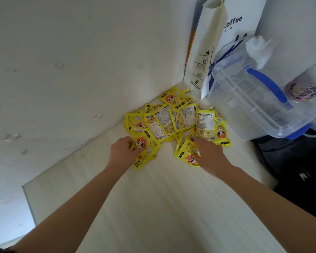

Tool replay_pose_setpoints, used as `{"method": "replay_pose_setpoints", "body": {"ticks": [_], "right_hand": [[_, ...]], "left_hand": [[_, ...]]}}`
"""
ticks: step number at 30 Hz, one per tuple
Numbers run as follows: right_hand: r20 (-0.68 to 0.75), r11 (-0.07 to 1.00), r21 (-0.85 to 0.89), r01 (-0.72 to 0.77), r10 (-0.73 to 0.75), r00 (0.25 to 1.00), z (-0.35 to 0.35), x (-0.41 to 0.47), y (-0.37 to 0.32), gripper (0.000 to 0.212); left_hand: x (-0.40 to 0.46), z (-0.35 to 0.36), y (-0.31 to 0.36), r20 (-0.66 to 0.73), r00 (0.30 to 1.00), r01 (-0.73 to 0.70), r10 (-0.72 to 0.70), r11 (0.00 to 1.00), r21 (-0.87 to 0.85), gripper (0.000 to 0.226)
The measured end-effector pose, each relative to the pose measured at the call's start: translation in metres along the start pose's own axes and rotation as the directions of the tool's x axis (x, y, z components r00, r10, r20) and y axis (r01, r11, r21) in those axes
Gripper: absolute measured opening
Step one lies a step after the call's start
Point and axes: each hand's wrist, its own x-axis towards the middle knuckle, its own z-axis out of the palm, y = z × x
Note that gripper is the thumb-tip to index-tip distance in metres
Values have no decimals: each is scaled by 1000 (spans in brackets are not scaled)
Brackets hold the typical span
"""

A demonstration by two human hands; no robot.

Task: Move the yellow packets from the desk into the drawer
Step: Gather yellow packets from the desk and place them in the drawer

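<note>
Several yellow packets (173, 117) with a cartoon face lie heaped in the back corner of the pale desk (153, 207), against the wall. My left hand (123, 152) grips the edge of a yellow packet (146, 150) at the near left of the heap. My right hand (209, 154) lies over another yellow packet (185, 155) at the near right, its fingers curled onto it. No drawer is in view.
A white paper coffee bag (224, 42) stands against the wall behind the heap. A clear plastic box (248, 103) with a blue handle sits at the right, with a pink cup (297, 88) beside it. A dark object (299, 170) lies past the desk's right edge.
</note>
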Motion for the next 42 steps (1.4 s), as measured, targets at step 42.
{"method": "replay_pose_setpoints", "body": {"ticks": [42], "right_hand": [[133, 437, 832, -342, 440, 888, -30, 68, 42, 29]], "left_hand": [[59, -4, 27, 82, 905, 338, -418, 586, -736, 16]]}}
